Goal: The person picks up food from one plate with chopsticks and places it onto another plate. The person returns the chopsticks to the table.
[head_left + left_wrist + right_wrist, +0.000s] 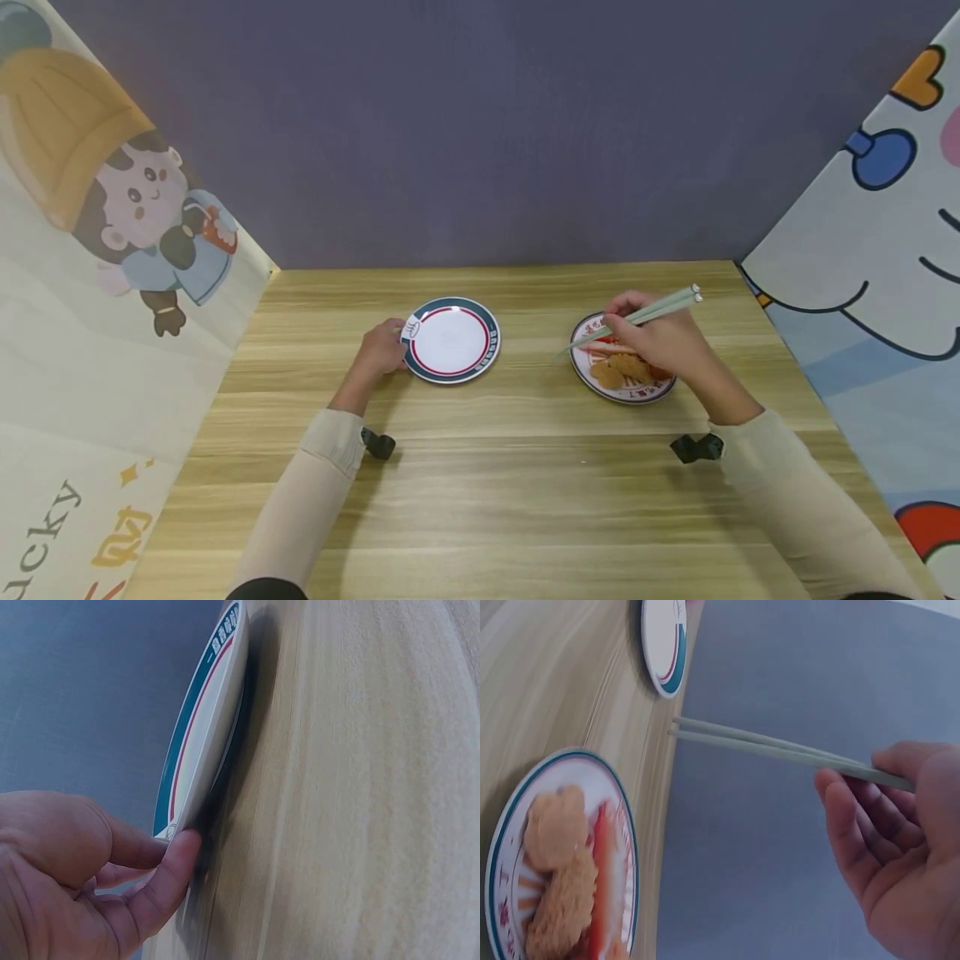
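Note:
An empty white plate (pixel 451 339) with a teal and red rim sits mid-table. My left hand (pixel 382 348) grips its left edge, and the left wrist view shows the thumb (pixel 169 881) pressed against the rim of that plate (pixel 202 742). A second plate (pixel 619 387) to the right carries fried pieces (pixel 555 877) and red strips (pixel 604 881). My right hand (pixel 663 337) hovers over it, holding a pair of pale green chopsticks (pixel 637 317) whose tips point left, off the plate's edge. In the right wrist view the chopsticks (pixel 780 750) lie close together, with nothing between the tips.
The wooden table (pixel 487 483) is walled by a purple backdrop (pixel 480 125) at the back and cartoon-printed cloth panels at the left (pixel 90 292) and right (pixel 870 275). Bare wood stretches in front of both plates.

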Demonstrator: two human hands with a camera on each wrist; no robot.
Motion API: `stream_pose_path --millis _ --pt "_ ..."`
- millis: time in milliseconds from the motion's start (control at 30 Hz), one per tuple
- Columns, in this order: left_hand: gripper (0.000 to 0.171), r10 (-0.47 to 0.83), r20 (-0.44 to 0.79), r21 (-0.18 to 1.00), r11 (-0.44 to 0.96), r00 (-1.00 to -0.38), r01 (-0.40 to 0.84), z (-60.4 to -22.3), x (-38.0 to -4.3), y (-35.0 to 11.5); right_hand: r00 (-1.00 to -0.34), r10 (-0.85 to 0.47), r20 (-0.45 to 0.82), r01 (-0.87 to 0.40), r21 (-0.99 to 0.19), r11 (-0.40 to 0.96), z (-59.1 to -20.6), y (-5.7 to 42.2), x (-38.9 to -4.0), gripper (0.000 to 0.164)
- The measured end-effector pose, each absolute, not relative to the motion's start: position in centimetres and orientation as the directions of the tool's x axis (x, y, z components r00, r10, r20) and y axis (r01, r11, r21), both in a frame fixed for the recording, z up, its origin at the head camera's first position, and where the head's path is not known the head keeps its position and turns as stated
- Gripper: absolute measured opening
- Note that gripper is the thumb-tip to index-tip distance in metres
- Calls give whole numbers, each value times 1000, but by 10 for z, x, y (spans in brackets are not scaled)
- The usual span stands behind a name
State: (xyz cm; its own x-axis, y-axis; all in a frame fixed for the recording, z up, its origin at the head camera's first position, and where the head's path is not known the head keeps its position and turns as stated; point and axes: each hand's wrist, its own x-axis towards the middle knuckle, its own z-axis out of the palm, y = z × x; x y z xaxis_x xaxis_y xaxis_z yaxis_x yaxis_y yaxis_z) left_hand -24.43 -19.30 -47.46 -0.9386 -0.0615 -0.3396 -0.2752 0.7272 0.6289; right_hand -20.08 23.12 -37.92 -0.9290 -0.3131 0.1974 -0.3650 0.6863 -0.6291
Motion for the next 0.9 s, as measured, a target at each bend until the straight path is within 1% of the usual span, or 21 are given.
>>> stream_pose_path --millis 167,333,500,733,900 --pt "53 -58 -351 635 719 -935 -283 -474 -245 -193 -948 -251 196 -318 -581 749 -383 248 -202 17" --pt "53 -63 -348 632 721 -935 -284 -474 -245 -193 -945 -202 257 -315 -549 774 -386 261 -201 17" --pt "53 -71 -350 626 724 -934 -289 -475 -246 -194 -939 -126 319 -301 -592 747 -393 271 -202 13" --pt "52 -67 -361 644 704 -930 -300 -476 -246 -193 -942 -30 335 -250 -640 726 -402 282 -200 19" --pt "52 -59 -353 645 708 -934 -288 -477 -246 -195 -927 -12 374 -274 -656 703 -406 287 -200 17"
